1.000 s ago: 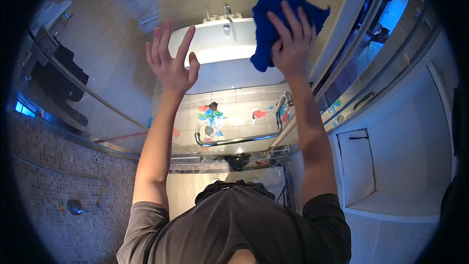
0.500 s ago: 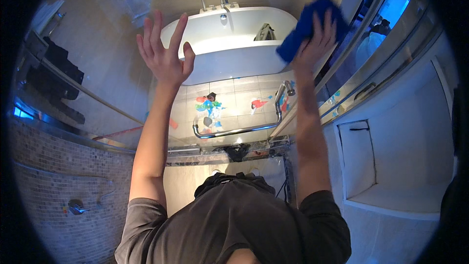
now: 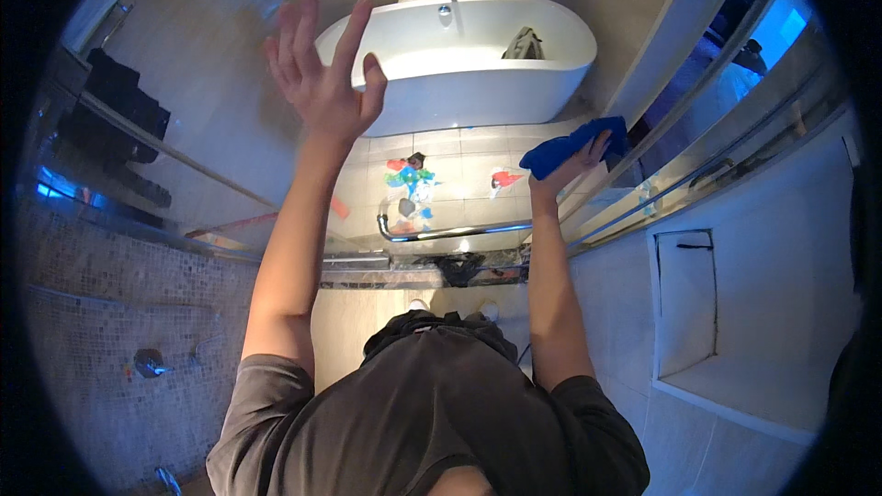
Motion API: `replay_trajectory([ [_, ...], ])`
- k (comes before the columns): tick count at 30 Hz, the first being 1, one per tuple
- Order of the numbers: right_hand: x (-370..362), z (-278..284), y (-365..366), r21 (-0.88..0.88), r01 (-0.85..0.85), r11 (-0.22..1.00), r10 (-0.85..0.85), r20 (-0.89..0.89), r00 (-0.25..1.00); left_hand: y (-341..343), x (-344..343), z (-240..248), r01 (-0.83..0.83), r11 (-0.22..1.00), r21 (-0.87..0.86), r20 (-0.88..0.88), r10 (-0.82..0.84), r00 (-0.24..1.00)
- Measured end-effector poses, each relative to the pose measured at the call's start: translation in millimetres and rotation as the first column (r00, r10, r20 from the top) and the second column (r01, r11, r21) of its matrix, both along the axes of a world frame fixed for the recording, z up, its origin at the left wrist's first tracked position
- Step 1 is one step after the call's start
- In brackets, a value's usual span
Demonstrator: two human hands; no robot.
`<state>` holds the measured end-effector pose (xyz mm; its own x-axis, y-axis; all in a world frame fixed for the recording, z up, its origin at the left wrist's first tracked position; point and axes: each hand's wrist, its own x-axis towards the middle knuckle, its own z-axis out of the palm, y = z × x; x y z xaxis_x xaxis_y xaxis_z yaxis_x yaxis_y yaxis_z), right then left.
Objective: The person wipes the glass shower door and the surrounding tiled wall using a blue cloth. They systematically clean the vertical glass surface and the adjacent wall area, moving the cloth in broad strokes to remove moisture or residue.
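Observation:
My left hand [image 3: 329, 92] is raised at the left of the head view, fingers spread and holding nothing. It looks flat toward a clear glass panel, but I cannot tell whether it touches. On the other side, my right hand [image 3: 571, 171] holds a blue cloth [image 3: 556, 154], which covers most of the palm and some of the fingers. A bent chrome bar handle [image 3: 459, 234] runs across just below and to the left of that hand; its right end is hidden by my forearm.
Beyond the glass stands a white bathtub [image 3: 478, 96] with a grey-green bag [image 3: 524, 44] in it. Colourful scraps [image 3: 413, 182] litter the tiled floor. A recessed wall niche [image 3: 763, 303] is at the right, a mosaic wall [image 3: 110, 331] with a shower valve [image 3: 150, 364] at the left.
My right hand has come down and nearer with the blue cloth. My left hand stays raised and spread, slightly farther up in the view. The whole view has shifted a little.

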<state>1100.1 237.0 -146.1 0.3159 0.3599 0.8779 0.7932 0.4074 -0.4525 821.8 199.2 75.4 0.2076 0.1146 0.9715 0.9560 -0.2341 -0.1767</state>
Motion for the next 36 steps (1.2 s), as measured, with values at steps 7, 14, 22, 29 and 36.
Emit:
replay_trajectory([
  [7, -59, -96, -9, -0.272, -0.107, 0.956, -0.172, -0.820, 0.546, -1, 2, 2, 0.033, 0.999, 0.011, 0.018, -0.033, 0.999],
  [14, -50, -3, 21, 0.022, 0.107, 0.994, -0.062, -0.693, 0.718, -9, 0, 1, -0.038, 0.997, -0.068, -0.030, 0.036, 0.999],
  [22, -106, -37, -26, -0.025, -0.053, 0.998, 0.052, -0.039, 0.998, -11, -11, -12, 0.113, 0.984, -0.140, -0.051, -0.121, 0.991],
  [29, -155, -108, -58, -0.401, -0.306, 0.863, -0.224, -0.848, 0.480, -121, -68, -216, 0.479, 0.587, -0.653, 0.526, -0.104, 0.844],
  [36, -91, -154, -107, -0.854, -0.221, 0.471, 0.524, 0.069, 0.849, -190, -113, -352, 0.777, 0.055, -0.626, 0.634, 0.617, 0.467],
])
